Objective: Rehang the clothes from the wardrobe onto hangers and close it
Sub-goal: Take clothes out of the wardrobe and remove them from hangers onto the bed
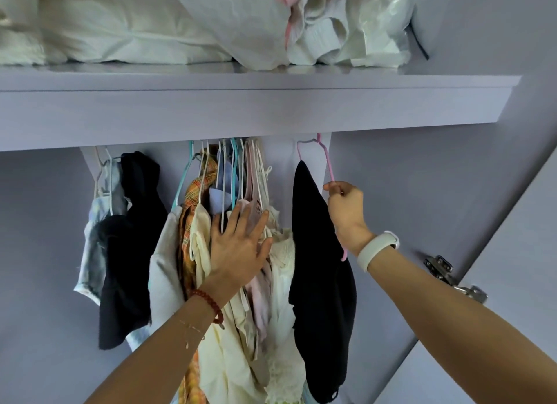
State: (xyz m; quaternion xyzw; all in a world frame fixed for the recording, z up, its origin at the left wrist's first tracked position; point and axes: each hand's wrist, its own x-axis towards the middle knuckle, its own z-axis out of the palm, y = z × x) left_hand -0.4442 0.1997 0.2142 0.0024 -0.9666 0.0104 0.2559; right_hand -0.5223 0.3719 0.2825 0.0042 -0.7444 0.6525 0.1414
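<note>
Pink hanger (328, 162) pinched by right hand (346, 210), left hand (238, 250) pressing crowded clothes (229, 283)

My right hand (346, 204) pinches the pink hanger (327, 159) carrying a black garment (319, 268), just right of the packed clothes (241, 283) my flat left hand (238, 250) presses.

The shelf (256, 102) looks like smooth, matt lilac board. Bedding (120, 24) on it is soft, crinkled white cloth, beside a glossy plastic bag (376, 21). The pink hanger (328, 162) seems smooth coated wire. The black garment (319, 268) is matt cloth. The hinge (452, 277) is shiny metal. The wristband (378, 250) is smooth and matt
</note>
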